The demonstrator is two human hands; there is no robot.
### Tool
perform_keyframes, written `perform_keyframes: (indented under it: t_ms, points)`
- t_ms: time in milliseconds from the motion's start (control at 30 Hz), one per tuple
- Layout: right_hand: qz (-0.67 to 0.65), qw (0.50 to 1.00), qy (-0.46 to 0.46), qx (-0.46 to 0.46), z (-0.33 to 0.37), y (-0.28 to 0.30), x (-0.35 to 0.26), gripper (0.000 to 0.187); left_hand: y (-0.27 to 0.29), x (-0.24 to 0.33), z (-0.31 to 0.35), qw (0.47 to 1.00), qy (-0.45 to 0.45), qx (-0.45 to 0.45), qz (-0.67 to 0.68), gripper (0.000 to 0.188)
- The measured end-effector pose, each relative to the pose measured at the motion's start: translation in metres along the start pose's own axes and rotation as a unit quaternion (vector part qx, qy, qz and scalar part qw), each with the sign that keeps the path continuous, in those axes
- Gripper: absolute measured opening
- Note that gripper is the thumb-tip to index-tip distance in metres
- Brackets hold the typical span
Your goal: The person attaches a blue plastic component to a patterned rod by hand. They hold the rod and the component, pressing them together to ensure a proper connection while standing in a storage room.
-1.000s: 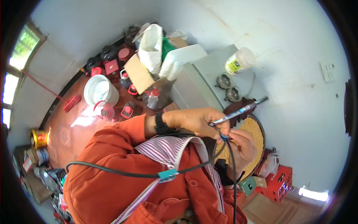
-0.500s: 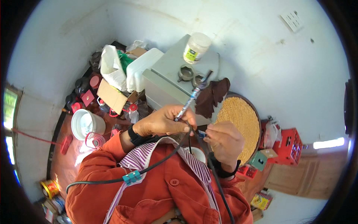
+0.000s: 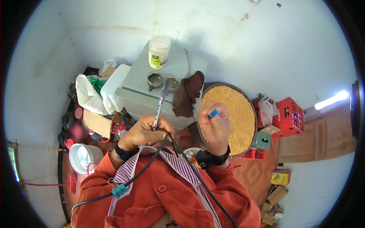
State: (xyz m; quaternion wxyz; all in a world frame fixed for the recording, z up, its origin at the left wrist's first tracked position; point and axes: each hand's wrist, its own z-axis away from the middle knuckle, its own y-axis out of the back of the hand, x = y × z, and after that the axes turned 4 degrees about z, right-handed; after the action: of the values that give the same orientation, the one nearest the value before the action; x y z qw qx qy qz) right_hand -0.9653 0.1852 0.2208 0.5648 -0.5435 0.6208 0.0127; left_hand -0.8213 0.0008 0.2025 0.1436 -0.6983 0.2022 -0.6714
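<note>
My left hand [image 3: 146,131] is closed around a slim patterned pen [image 3: 158,110] that points up and away; its far end is blurred. Black cable [image 3: 150,161] loops up to the same fingertips, its two strands running down over my orange jacket. A teal binder clip [image 3: 119,190] sits on the left strand. My right hand [image 3: 216,127] is raised apart from the left, in front of the basin of yellow grain [image 3: 234,114]. Between its thumb and fingers is a small blue piece [image 3: 213,113], too small to name exactly.
Ahead stands a grey cabinet [image 3: 127,81] bearing a white-lidded jar [image 3: 159,51], two glass cups and a dark brown cloth [image 3: 189,95]. A white bucket [image 3: 85,157] and a cardboard box stand left. Red crates [image 3: 291,117] and a green box [image 3: 262,140] stand right.
My right hand has moved away from the left, up and over the grain, and turned so the small blue piece shows. My left hand still holds the pen and cable. The view has shifted.
</note>
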Motion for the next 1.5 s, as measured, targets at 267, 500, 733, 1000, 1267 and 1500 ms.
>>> perform_keyframes:
  t_ms: [267, 500, 733, 1000, 1267, 1500]
  points:
    - [0.09, 0.992, 0.088, -0.005, -0.046, 0.049, -0.014, 0.017, 0.01, -0.019, -0.001, 0.999, -0.023, -0.028, 0.02, 0.013]
    - [0.041, 0.985, 0.15, 0.075, -0.104, 0.071, -0.051, 0.007, 0.014, -0.027, -0.006, 0.997, -0.011, -0.064, 0.046, 0.015]
    - [-0.008, 0.982, 0.181, 0.058, -0.104, 0.083, -0.06, 0.008, 0.01, -0.023, -0.003, 0.999, -0.014, -0.016, 0.025, 0.014]
    - [-0.019, 0.978, 0.19, 0.084, -0.058, 0.089, -0.059, 0.01, -0.028, 0.031, -0.034, 0.969, 0.0, -0.055, -0.242, 0.01]
    - [0.032, 0.966, 0.246, 0.071, 0.005, 0.075, -0.082, 0.019, -0.089, 0.038, -0.064, 0.875, -0.074, -0.182, -0.443, 0.016]
    - [0.119, 0.933, 0.333, 0.067, 0.048, 0.048, -0.124, 0.023, -0.146, 0.041, -0.093, 0.825, -0.164, -0.251, -0.479, 0.023]
